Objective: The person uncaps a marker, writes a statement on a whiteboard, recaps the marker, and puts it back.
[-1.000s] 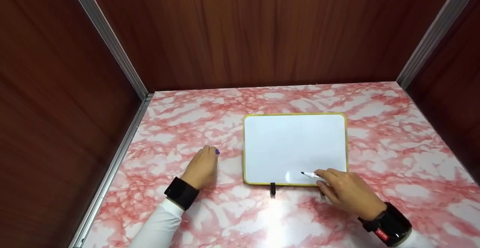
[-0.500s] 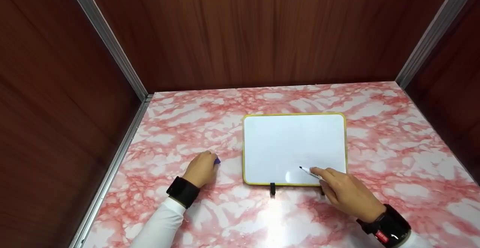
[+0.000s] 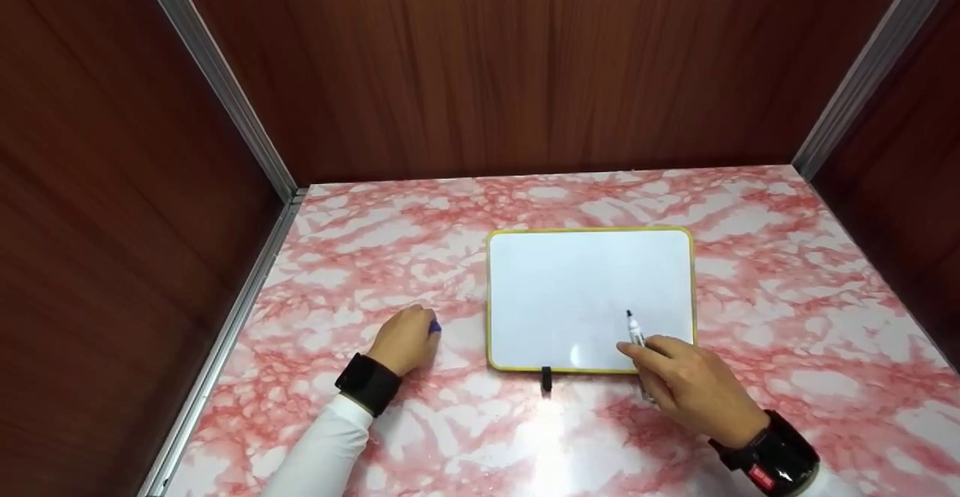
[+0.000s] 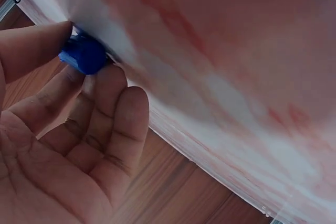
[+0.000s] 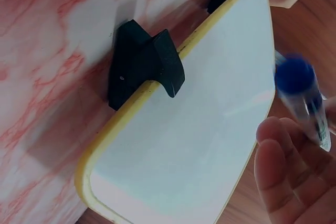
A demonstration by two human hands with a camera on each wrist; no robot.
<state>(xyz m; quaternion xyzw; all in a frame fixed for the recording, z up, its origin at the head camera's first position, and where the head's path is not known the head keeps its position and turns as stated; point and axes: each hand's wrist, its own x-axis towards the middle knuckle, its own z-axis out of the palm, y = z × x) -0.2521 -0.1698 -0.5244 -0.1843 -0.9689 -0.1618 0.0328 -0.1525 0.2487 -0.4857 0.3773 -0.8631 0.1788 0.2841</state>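
Observation:
A small whiteboard [image 3: 570, 287] with a yellow frame leans back on black stand feet [image 5: 139, 64]. My right hand [image 3: 694, 384] holds an uncapped whiteboard marker [image 3: 636, 330] in front of the board's lower right part; its dark tip points away from me, towards the board. In the right wrist view the marker's blue rear end [image 5: 295, 74] faces the camera. Whether the tip touches the board cannot be told. To the left of the board, my left hand [image 3: 405, 341] pinches a blue marker cap [image 4: 86, 55] between thumb and fingers, close above the table.
The table [image 3: 360, 257] has a red and white marbled top. Brown wood panels [image 3: 487, 69] stand behind it and at both sides, joined by metal corner posts [image 3: 217, 69]. Light glares off the table below the board.
The marker has swung from pointing left to pointing away, its tip now higher and further right. My left hand has come slightly nearer with the cap. No clear marks appear on the board.

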